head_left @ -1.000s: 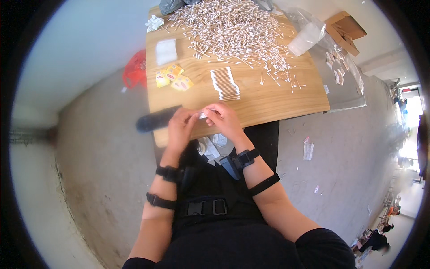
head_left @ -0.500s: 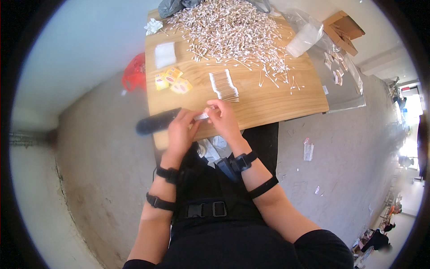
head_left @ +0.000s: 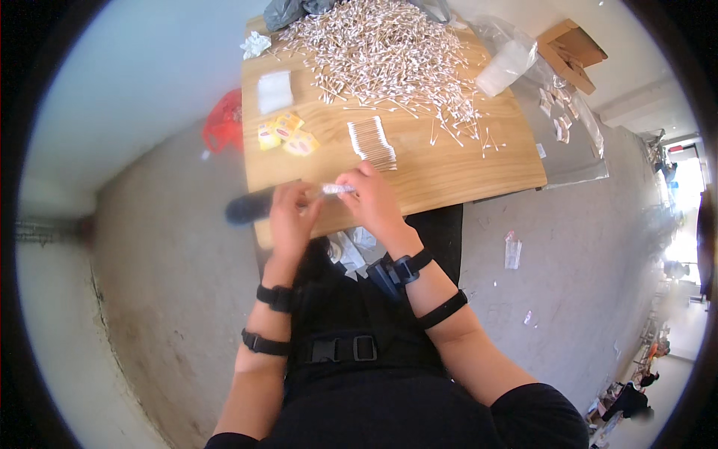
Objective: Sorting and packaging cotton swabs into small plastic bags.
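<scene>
**Head view: small white piece point(head_left: 332, 188) pinched in the right hand point(head_left: 376, 200), above the near part of the surface point(head_left: 449, 168)**

Grips the small white piece by its right end between thumb and fingers, with the other end pointing toward the left hand point(head_left: 290, 221). Holds the left hand just beside that end, fingers bent and blurred, impossible to judge as gripping or empty. Has a dark elongated object point(head_left: 250, 207) next to the left hand, jutting past the surface's left edge. Just ahead of the right hand, shows a neat row of cotton swabs point(head_left: 372, 144), side by side. Farther left, shows overlapping yellow packets point(head_left: 301, 142) and, beyond them, a flat white stack point(head_left: 275, 92). Across the far part, shows a large loose heap of cotton swabs point(head_left: 381, 60), with strays on its right side. At the far left corner, shows crumpled white material point(head_left: 256, 45) near a grey plastic bag point(head_left: 286, 12). Off the surface, shows a red bag point(head_left: 224, 127) to the left and an open cardboard box point(head_left: 562, 58) to the right.
</scene>
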Motion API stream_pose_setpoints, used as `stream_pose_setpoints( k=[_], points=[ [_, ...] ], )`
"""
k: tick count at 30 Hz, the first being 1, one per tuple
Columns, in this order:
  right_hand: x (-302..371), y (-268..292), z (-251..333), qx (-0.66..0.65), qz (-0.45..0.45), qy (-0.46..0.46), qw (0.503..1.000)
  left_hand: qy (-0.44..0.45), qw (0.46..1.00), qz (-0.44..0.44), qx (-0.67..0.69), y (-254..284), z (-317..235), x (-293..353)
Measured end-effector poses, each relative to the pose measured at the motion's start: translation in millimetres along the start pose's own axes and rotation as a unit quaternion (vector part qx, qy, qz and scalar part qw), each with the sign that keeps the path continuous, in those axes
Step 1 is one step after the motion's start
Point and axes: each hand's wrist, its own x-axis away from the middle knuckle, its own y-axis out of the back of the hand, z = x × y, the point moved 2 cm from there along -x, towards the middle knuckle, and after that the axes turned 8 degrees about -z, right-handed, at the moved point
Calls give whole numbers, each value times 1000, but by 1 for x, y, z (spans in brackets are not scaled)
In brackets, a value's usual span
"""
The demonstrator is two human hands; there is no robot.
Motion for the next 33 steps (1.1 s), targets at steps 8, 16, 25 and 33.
stream_pose_setpoints(
  k=[8, 16, 25, 33],
  points=[
    [13, -13, -9, -545, 137, -299, 771, 40, 993, -53, 99, 37, -59, -6],
    [20, -10, 9, -650, 214, -285, 671, -90, 985, -130, 68, 41, -104, -3],
    [16, -9, 19, -629, 161, -294, 701, -145, 982, -92, 73, 44, -108, -10],
    [27, -10, 2, -468, 247, -273, 803, -21, 999, -27, -33, 32, -55, -9]
  ],
)
